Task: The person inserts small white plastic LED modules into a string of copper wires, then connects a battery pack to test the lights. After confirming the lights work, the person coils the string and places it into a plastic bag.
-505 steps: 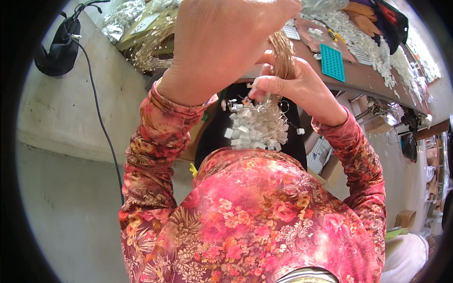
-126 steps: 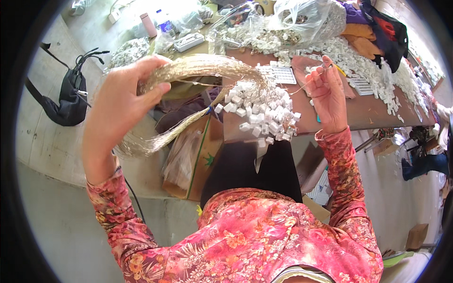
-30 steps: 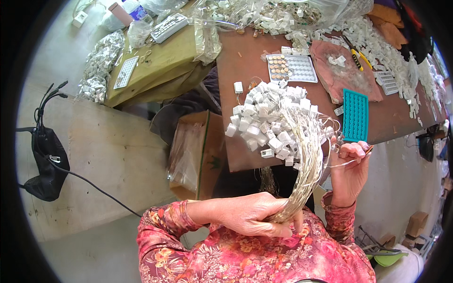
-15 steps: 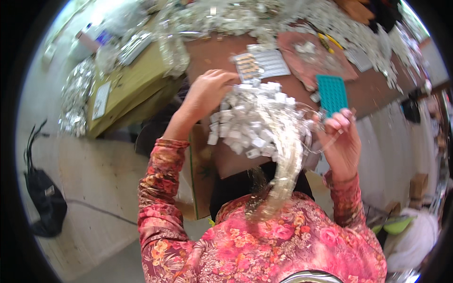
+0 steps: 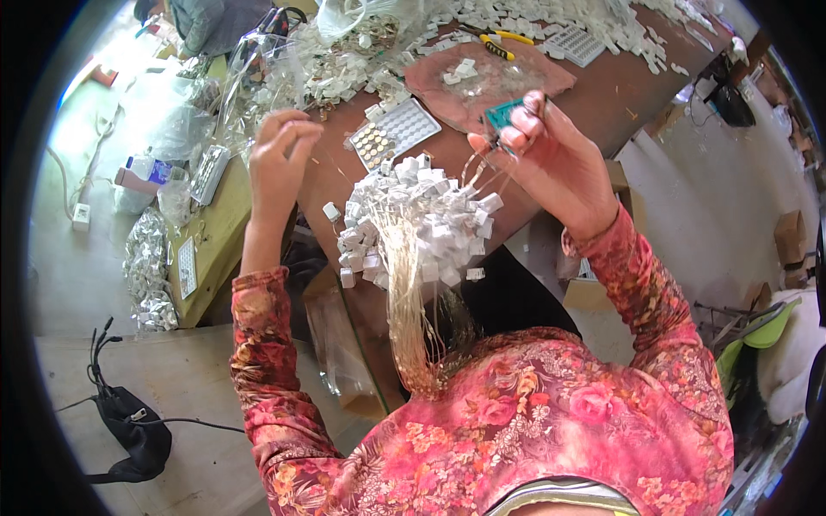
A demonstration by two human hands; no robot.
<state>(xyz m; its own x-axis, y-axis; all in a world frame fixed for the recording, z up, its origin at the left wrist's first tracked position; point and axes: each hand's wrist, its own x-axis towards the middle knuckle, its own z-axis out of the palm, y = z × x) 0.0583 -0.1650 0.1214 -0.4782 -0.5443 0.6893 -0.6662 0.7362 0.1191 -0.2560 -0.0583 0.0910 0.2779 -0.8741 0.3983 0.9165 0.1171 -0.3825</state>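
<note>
A bundle of thin pale wires (image 5: 404, 292) runs from my lap up to a heap of small white plastic boxes (image 5: 439, 228) on the table's near edge. To the right of the heap my right hand (image 5: 551, 163) is closed, with a few thin wires at its fingertips leading down to the boxes. Its fingers partly cover a teal tray (image 5: 502, 113). My left hand (image 5: 280, 155) is raised at the left, fingers bent and drawn together; whatever they pinch is too small to make out. Beyond the heap lies a white tray (image 5: 417, 125) with round, coin-like cells (image 5: 374, 146).
On the brown table (image 5: 619, 95), yellow-handled pliers (image 5: 499, 43) rest by a pink cloth (image 5: 430, 73). A grey-white tray (image 5: 572, 45) and many white boxes (image 5: 602, 21) lie beyond. Clear plastic bags (image 5: 258, 77) are at the left; a black bag (image 5: 133, 430) is on the floor.
The view has shifted, so the table things appear farther left. My left hand has drawn away from the cell tray, to the left. My right hand has risen and now overlaps the teal tray.
</note>
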